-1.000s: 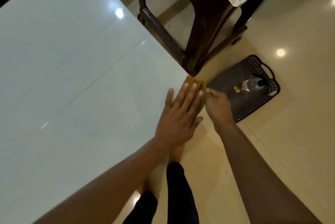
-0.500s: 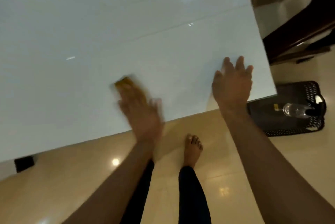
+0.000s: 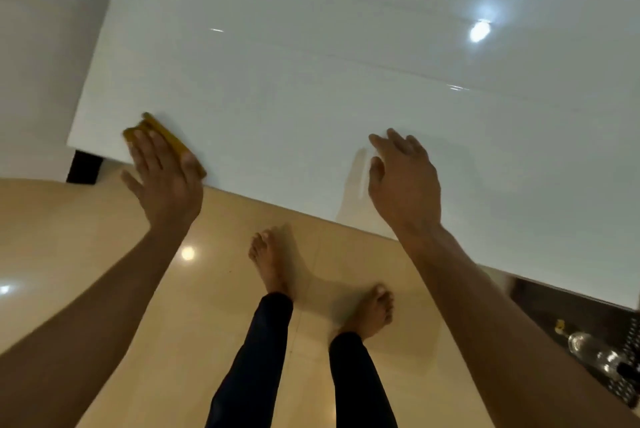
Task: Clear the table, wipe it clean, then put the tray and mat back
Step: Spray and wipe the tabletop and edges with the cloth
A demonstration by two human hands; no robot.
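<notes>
Pressing flat under the left hand [image 3: 162, 181], a yellow cloth [image 3: 166, 136] lies on the white table [image 3: 311, 81] near its left front corner, close to the near edge. The fingers of that hand are stretched straight over the cloth, covering most of it, so only its far edge and left end show past the fingertips; the thumb sticks out to the left over the floor. The right hand [image 3: 403, 181] is further right along the same near edge, with its fingers straight and slightly spread and nothing in it; whether the palm touches the glossy top or hangs just above it cannot be told, though a faint reflection of it shows on the surface beside the thumb.

The tabletop shows only a bright round light reflection toward the far right. A dark table leg [image 3: 85, 168] shows under the left front corner.

At the lower right, on the beige tiled floor [image 3: 86, 237], a dark tray [image 3: 568, 306] with a perforated rim sits partly under the table's right end, with a clear bottle [image 3: 595, 353] lying on its side in it. The mat is not in view. 2 bare feet stand on the tiles between the arms, below dark trouser legs.
</notes>
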